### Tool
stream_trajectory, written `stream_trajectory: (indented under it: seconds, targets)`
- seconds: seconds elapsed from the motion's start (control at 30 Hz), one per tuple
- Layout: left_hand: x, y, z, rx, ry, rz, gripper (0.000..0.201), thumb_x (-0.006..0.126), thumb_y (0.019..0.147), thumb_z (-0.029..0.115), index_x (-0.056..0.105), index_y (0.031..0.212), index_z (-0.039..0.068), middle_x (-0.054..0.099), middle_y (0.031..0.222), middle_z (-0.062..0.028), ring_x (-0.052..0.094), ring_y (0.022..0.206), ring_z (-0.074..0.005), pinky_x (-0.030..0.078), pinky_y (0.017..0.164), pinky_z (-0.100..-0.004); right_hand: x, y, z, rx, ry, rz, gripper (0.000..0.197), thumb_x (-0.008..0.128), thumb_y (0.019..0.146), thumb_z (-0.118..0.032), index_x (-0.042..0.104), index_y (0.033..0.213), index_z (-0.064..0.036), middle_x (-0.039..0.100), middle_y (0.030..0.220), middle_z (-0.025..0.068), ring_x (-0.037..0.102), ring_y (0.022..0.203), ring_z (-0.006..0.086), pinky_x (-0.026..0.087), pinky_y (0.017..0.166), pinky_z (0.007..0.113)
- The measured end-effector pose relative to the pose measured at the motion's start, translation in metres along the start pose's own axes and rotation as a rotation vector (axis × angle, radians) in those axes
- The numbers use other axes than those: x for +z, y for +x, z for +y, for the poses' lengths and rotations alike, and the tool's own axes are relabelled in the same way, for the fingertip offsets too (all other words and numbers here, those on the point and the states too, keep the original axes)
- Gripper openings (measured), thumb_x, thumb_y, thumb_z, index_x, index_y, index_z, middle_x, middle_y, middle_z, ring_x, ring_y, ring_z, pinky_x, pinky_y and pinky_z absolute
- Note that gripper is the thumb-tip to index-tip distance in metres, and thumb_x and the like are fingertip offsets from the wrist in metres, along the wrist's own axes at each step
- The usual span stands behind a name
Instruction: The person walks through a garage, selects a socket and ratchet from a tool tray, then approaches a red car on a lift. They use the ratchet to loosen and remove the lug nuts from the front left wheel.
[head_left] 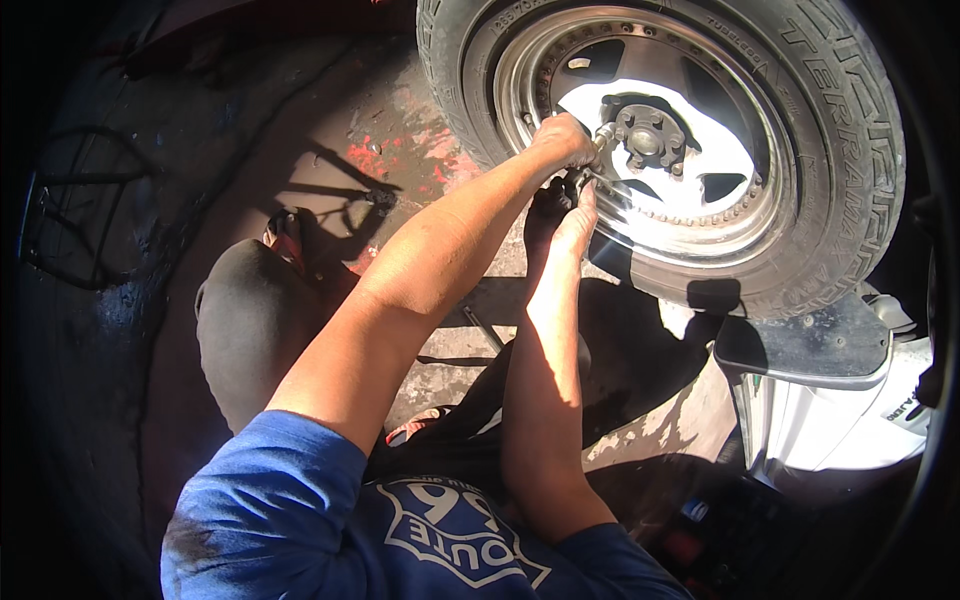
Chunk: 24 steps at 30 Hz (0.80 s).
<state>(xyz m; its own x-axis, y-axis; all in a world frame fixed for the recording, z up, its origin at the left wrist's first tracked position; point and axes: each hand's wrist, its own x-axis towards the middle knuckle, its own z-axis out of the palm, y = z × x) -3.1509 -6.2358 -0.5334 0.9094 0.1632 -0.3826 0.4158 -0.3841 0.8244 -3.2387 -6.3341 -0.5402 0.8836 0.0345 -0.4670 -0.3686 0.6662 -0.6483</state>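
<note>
A wheel with a black tyre [850, 150] and a bright metal rim [690, 110] stands upright in front of me, at the upper right. At its middle is a hub [650, 135] ringed by lug nuts. My left hand [567, 142] is closed round a socket wrench, whose shiny metal socket end [604, 135] meets the left side of the hub's ring of nuts. Just below, my right hand [572, 222] is wrapped round the tool's dark lower part, thumb up along it. My fingers and the shade hide most of the tool's body.
A white vehicle panel [840, 430] with a black mud flap [805, 345] lies right of my legs. My bent knee [245, 335] is at the left. A dark metal frame [75, 215] stands far left on the stained floor [200, 200]. Sun glare whitens the rim.
</note>
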Motion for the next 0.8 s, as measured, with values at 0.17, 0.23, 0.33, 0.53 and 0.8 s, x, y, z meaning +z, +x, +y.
stream_trajectory:
  seconds: [0.17, 0.23, 0.33, 0.53, 0.8]
  targets:
    - [-0.007, -0.011, -0.001, 0.008, -0.211, -0.223, 0.04, 0.075, 0.083, 0.038, 0.074, 0.097, 0.0, 0.071, 0.087, -0.0114, 0.065, 0.07, -0.0195, 0.053, 0.063, -0.04, -0.004, 0.013, -0.006, 0.124, -0.025, 0.059, 0.025, 0.049, 0.103, -0.027, 0.06, 0.109, -0.0054, 0.063, 0.09, 0.007, 0.061, 0.082, 0.0185, 0.053, 0.072, 0.033]
    - [-0.015, -0.015, -0.001, -0.09, -0.469, -0.398, 0.032, 0.062, 0.094, 0.028, 0.072, 0.101, -0.002, 0.07, 0.092, -0.0127, 0.062, 0.068, -0.0193, 0.052, 0.061, -0.04, -0.005, 0.016, -0.008, 0.127, -0.183, 0.072, 0.031, 0.044, 0.106, -0.036, 0.058, 0.108, -0.0085, 0.059, 0.087, 0.0034, 0.055, 0.075, 0.0169, 0.05, 0.069, 0.031]
    - [-0.018, -0.017, 0.001, 0.038, -0.203, -0.21, 0.04, 0.083, 0.075, 0.033, 0.074, 0.087, -0.003, 0.07, 0.081, -0.0114, 0.062, 0.066, -0.0193, 0.052, 0.061, -0.0382, -0.008, 0.017, -0.007, 0.08, -0.185, 0.059, 0.033, 0.044, 0.105, -0.035, 0.057, 0.119, -0.0077, 0.063, 0.104, 0.0063, 0.059, 0.092, 0.0198, 0.052, 0.082, 0.036]
    - [-0.004, -0.012, 0.001, -0.018, -0.157, -0.127, 0.054, 0.085, 0.07, 0.043, 0.074, 0.099, -0.002, 0.073, 0.099, -0.0176, 0.069, 0.101, -0.024, 0.055, 0.083, -0.036, -0.015, 0.031, -0.003, 0.077, -0.121, -0.008, 0.034, 0.048, 0.104, -0.036, 0.062, 0.117, -0.0078, 0.064, 0.11, 0.0054, 0.06, 0.097, 0.0198, 0.052, 0.085, 0.038]
    - [-0.004, -0.002, 0.0, 0.004, -0.071, -0.036, 0.054, 0.088, 0.064, 0.042, 0.072, 0.084, -0.005, 0.069, 0.076, -0.012, 0.063, 0.069, -0.0213, 0.053, 0.066, -0.0349, -0.009, 0.027, -0.004, 0.056, -0.05, 0.083, 0.032, 0.05, 0.103, -0.033, 0.059, 0.11, -0.0033, 0.063, 0.096, 0.011, 0.063, 0.087, 0.0218, 0.053, 0.084, 0.034]
